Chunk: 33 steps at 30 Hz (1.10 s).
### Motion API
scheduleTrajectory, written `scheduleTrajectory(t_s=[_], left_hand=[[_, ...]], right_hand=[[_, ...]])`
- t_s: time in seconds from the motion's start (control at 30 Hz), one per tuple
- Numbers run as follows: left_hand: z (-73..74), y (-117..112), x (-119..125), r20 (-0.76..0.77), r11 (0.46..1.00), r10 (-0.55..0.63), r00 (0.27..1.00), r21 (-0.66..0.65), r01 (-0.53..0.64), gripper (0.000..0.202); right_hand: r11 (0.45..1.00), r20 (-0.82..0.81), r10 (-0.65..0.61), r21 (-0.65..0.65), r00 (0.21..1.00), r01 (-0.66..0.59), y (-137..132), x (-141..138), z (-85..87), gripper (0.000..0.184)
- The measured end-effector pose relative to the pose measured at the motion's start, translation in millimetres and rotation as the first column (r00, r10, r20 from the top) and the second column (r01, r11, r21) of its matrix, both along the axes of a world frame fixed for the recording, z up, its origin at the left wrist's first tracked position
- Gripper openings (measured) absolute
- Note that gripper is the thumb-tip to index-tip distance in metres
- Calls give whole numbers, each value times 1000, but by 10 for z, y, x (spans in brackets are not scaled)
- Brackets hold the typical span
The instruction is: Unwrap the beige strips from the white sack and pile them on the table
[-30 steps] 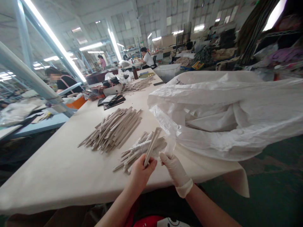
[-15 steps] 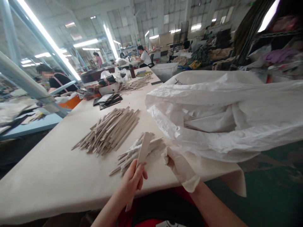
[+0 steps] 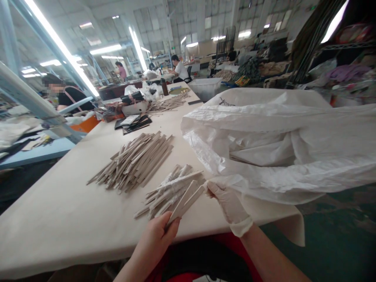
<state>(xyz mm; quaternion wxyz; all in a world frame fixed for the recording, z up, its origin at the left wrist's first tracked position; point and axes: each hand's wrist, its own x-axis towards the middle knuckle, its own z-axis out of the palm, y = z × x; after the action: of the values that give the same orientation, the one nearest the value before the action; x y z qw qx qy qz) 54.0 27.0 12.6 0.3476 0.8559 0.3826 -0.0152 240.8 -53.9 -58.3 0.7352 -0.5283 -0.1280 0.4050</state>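
White sack (image 3: 273, 111) gapes, contents unclear; left hand (image 3: 160, 229) holds strips (image 3: 185, 202); gloved right hand (image 3: 229, 203) curls narrow beside them.

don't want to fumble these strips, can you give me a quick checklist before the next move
1. Bare left hand gripping the flat, thin greyish-beige strips: ok.
2. Held strips squared together: not ok, their far ends fan apart.
3. Right hand in a thin whitish glove gripping a strip: cannot tell, its fingertips are at the strip ends but contact is unclear.
4. Large white plastic bag open: ok, its mouth gapes.
5. Smaller strip pile separate from the larger strip pile: ok.
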Motion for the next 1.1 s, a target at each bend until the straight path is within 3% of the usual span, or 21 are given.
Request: scheduleTrajectory(t_s=[0.17, 0.37, 0.5, 0.63, 0.73, 0.83, 1.0, 1.1], left_hand=[[46, 16, -74, -31, 998, -23, 999, 60, 25, 30], [-2, 9, -97, -55, 997, -33, 998, 65, 37, 32], [-14, 15, -3, -43, 997, -3, 999, -78, 0, 33], [-27, 64, 55, -29, 988, -5, 1000, -157, 0, 38], [-63, 118, -3, -9, 986, -27, 1000, -165, 25, 36], [-104, 139, -54, 51, 990, 66, 996, -128, -59, 32], [-132, 143, -90, 145, 982, 168, 975, -113, -153, 35], [-131, 145, -124, 123, 984, 165, 979, -81, -156, 29]], right_hand=[[999, 152, 34, -35, 988, -29, -20, 44, -11, 31], [993, 183, 100, -79, 978, -86, -47, 50, -39, 33], [972, 152, 233, -48, 960, -228, -35, -94, -28, 29], [902, 67, 428, 38, 901, -431, 7, -314, -41, 30], [922, 43, 387, 15, 921, -388, 27, -348, -81, 32], [949, 48, 316, -12, 948, -316, 46, -370, -64, 35], [834, 97, 534, 106, 840, -542, 63, -508, 101, 40], [908, 57, 406, 90, 912, -410, 50, -488, 144, 47]])
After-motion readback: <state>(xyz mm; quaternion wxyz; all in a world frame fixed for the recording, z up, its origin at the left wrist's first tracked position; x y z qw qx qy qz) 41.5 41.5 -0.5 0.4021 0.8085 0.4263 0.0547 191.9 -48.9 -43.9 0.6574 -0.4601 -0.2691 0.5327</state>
